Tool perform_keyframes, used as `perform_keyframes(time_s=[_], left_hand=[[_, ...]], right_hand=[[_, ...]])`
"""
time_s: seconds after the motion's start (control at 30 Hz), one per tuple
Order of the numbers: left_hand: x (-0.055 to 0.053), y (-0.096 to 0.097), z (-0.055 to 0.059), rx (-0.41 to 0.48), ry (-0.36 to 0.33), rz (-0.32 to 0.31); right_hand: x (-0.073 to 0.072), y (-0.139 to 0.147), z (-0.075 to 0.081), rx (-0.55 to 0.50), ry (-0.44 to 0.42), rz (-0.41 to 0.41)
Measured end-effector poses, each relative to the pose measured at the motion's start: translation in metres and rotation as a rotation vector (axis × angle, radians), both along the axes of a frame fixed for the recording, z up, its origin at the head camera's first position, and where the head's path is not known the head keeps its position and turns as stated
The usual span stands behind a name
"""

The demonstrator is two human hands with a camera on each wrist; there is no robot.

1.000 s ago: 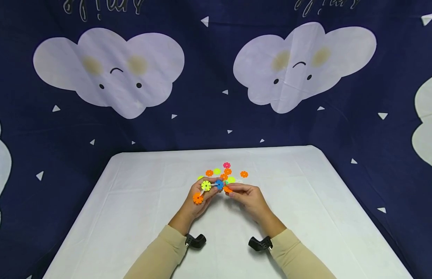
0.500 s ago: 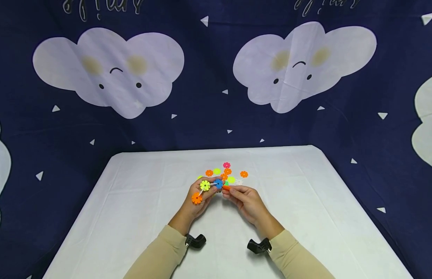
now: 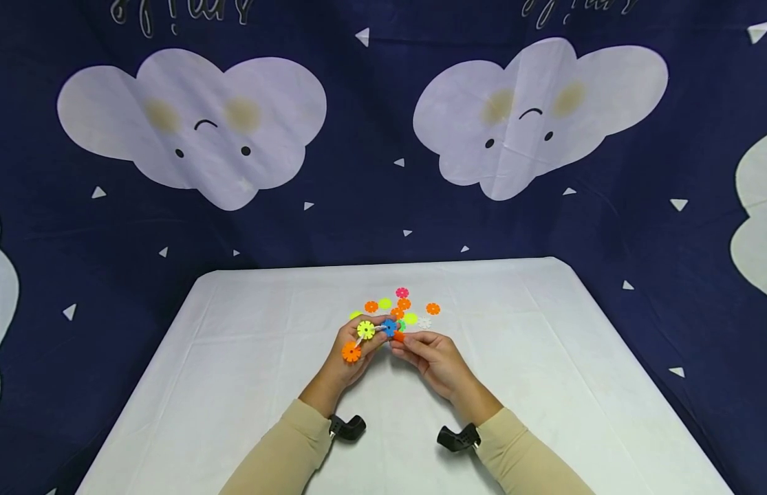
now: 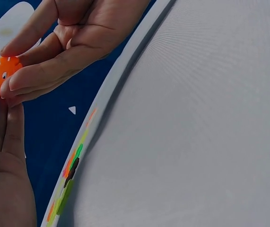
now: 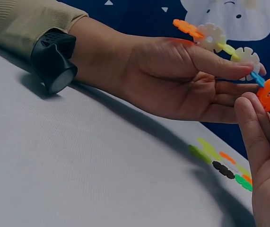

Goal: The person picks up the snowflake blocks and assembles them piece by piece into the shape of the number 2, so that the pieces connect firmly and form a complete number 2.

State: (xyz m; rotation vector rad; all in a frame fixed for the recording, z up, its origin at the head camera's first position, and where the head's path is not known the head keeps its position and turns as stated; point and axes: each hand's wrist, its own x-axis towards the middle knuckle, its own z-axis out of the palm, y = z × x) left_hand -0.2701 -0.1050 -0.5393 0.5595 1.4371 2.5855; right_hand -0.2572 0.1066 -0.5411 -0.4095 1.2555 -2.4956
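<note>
My left hand (image 3: 366,354) holds a short chain of notched plastic snowflake discs by its blue end. The chain has an orange disc (image 3: 351,352) at its far end. White discs (image 5: 211,37), a yellow disc (image 3: 366,330) and a blue disc (image 3: 390,327) follow along it. Between thumb and fingers, my right hand (image 3: 439,359) pinches another orange disc (image 4: 4,75). Its edge meets the blue disc's edge in both wrist views. Left fingertips lie close by the joint. Both hands are raised above the table, and the left fingers partly cover the chain.
Beyond the hands, several loose snowflake discs lie on the white-covered table (image 3: 265,357), among them a pink disc (image 3: 402,293), an orange disc (image 3: 433,309) and a black disc (image 5: 223,170). A dark blue cloth (image 3: 371,227) with clouds hangs behind. Each wrist wears a black camera (image 3: 459,438).
My right hand has shifted slightly left with the orange disc, turning it and bringing it against the blue disc. The left hand and chain have barely moved.
</note>
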Motion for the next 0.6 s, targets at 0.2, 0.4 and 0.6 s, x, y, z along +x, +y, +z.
perform_keyframes(time_s=[0.2,0.4,0.6], left_hand=[[-0.0006,-0.0019,-0.0007,-0.052,0.026,-0.024],[-0.0005,-0.0017,-0.0024,-0.102,0.089,-0.025],[0.0,0.0021,-0.0055,-0.122,0.139,0.015]], right_hand=[[0.0017,-0.0019,-0.0009,0.01,0.005,-0.012],[0.0039,-0.0031,-0.0009,0.009,-0.018,-0.023],[0.006,-0.0021,0.0003,-0.001,-0.027,-0.031]])
